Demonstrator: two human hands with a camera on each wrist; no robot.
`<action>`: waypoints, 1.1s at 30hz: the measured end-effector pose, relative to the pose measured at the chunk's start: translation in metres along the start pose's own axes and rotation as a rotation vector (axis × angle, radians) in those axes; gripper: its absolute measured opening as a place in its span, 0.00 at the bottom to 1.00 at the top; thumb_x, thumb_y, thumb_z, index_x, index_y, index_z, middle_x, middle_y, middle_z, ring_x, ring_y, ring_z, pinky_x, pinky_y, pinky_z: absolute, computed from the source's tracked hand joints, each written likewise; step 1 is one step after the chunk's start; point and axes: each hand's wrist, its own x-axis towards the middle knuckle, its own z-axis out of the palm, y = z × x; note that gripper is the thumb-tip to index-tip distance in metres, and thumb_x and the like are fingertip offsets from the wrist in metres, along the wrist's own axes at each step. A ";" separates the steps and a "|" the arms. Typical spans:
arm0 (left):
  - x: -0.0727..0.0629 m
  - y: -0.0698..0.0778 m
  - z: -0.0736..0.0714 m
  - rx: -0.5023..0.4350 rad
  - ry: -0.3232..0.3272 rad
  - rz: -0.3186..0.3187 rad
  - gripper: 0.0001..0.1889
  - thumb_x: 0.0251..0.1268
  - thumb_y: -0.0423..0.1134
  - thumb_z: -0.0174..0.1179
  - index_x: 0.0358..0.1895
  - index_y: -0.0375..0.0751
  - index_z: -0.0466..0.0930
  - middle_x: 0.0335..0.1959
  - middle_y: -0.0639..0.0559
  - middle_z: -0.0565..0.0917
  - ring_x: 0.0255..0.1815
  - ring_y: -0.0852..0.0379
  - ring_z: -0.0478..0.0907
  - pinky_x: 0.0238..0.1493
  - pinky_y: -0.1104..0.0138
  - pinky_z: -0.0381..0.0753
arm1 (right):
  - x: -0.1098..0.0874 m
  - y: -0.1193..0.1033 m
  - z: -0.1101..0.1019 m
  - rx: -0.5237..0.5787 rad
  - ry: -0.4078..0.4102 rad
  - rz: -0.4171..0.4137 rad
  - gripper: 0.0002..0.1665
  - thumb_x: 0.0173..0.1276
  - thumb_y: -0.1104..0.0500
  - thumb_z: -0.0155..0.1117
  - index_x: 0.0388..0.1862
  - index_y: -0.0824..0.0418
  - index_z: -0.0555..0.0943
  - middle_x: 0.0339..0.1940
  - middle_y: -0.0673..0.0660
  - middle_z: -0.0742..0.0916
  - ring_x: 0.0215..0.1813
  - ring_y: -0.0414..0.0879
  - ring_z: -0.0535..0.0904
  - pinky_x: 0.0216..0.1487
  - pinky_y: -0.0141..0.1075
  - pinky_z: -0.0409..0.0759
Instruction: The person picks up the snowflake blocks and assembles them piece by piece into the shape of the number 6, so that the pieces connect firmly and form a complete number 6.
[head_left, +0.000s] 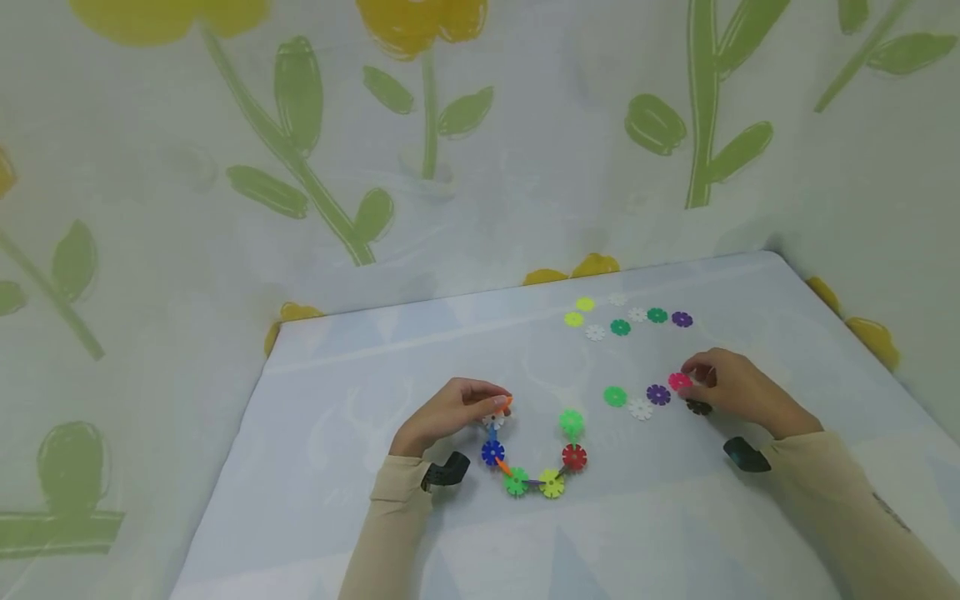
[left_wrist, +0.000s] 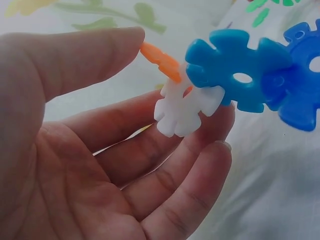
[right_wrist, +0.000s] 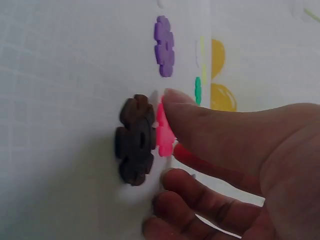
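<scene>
Interlocked snowflake discs form a U-shaped chain on the table; along it are a dark blue disc (head_left: 492,452), a yellow disc (head_left: 552,483) and a red disc (head_left: 574,457). My left hand (head_left: 459,408) pinches an orange disc (left_wrist: 161,62) at the chain's left end. That disc is slotted into a white disc (left_wrist: 182,112), which joins a light blue disc (left_wrist: 240,67). To the right, my right hand (head_left: 738,393) has thumb and fingers at the edges of a pink disc (right_wrist: 164,127), gripping it. A black disc (right_wrist: 137,141) lies close beside, partly under the hand in the head view.
Left of the right hand lie a purple disc (head_left: 658,394), a white disc (head_left: 641,408) and a green disc (head_left: 615,396). Several more loose discs, including a dark green disc (head_left: 620,327), lie farther back. A wall with printed flowers (head_left: 480,208) stands behind the table (head_left: 337,375).
</scene>
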 end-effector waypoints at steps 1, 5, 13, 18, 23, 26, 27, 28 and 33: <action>0.000 0.000 0.000 -0.001 -0.002 -0.001 0.21 0.76 0.53 0.60 0.62 0.44 0.84 0.54 0.49 0.90 0.47 0.60 0.83 0.49 0.67 0.83 | 0.001 0.000 0.001 0.001 0.002 0.002 0.22 0.65 0.59 0.74 0.52 0.73 0.82 0.40 0.64 0.85 0.42 0.54 0.78 0.42 0.45 0.82; -0.001 0.000 -0.001 0.005 -0.009 0.000 0.21 0.77 0.52 0.60 0.62 0.43 0.85 0.54 0.49 0.90 0.45 0.60 0.82 0.48 0.66 0.81 | 0.003 0.000 0.004 0.007 0.026 0.004 0.20 0.66 0.59 0.74 0.49 0.72 0.82 0.39 0.64 0.84 0.41 0.53 0.77 0.42 0.44 0.81; -0.001 0.001 -0.002 -0.010 -0.045 0.009 0.20 0.77 0.50 0.59 0.61 0.42 0.85 0.53 0.48 0.90 0.45 0.60 0.82 0.48 0.66 0.83 | 0.004 -0.002 0.006 0.056 0.008 0.070 0.17 0.69 0.62 0.69 0.50 0.73 0.79 0.42 0.67 0.85 0.42 0.55 0.79 0.47 0.50 0.85; -0.001 0.001 -0.002 -0.020 -0.073 0.019 0.19 0.78 0.47 0.59 0.61 0.40 0.85 0.51 0.47 0.89 0.43 0.60 0.82 0.48 0.66 0.83 | 0.007 -0.010 0.004 0.085 0.027 0.054 0.13 0.73 0.61 0.66 0.49 0.70 0.80 0.39 0.62 0.85 0.39 0.50 0.79 0.39 0.38 0.82; -0.001 0.000 -0.002 -0.010 -0.078 0.013 0.19 0.78 0.47 0.59 0.61 0.41 0.85 0.51 0.48 0.89 0.42 0.59 0.81 0.48 0.66 0.82 | 0.012 -0.031 0.002 0.127 0.060 -0.001 0.15 0.74 0.59 0.65 0.52 0.69 0.83 0.43 0.63 0.88 0.43 0.51 0.80 0.43 0.37 0.82; -0.001 -0.001 -0.002 -0.006 -0.084 0.011 0.19 0.78 0.48 0.59 0.61 0.41 0.85 0.53 0.48 0.89 0.42 0.59 0.81 0.47 0.66 0.82 | 0.017 -0.048 0.002 0.151 0.069 -0.040 0.14 0.74 0.60 0.65 0.53 0.68 0.85 0.45 0.62 0.89 0.44 0.51 0.81 0.46 0.37 0.83; -0.001 -0.001 -0.001 -0.005 -0.086 0.011 0.19 0.78 0.48 0.59 0.61 0.41 0.85 0.53 0.48 0.89 0.42 0.59 0.80 0.47 0.66 0.81 | 0.019 -0.054 0.002 0.160 0.070 -0.050 0.14 0.74 0.60 0.66 0.53 0.67 0.85 0.45 0.62 0.89 0.44 0.51 0.81 0.46 0.36 0.83; -0.001 -0.002 -0.001 -0.004 -0.088 0.013 0.19 0.78 0.48 0.59 0.61 0.42 0.85 0.53 0.48 0.89 0.42 0.59 0.80 0.47 0.65 0.81 | 0.020 -0.060 0.002 0.174 0.071 -0.062 0.14 0.74 0.60 0.66 0.52 0.67 0.85 0.45 0.62 0.89 0.44 0.50 0.81 0.46 0.36 0.83; -0.001 -0.002 -0.001 -0.001 -0.090 0.019 0.19 0.78 0.48 0.58 0.61 0.42 0.85 0.52 0.48 0.89 0.41 0.59 0.80 0.46 0.65 0.81 | 0.026 -0.087 0.005 0.250 0.083 -0.126 0.12 0.74 0.62 0.66 0.52 0.68 0.86 0.45 0.62 0.90 0.44 0.52 0.83 0.45 0.32 0.83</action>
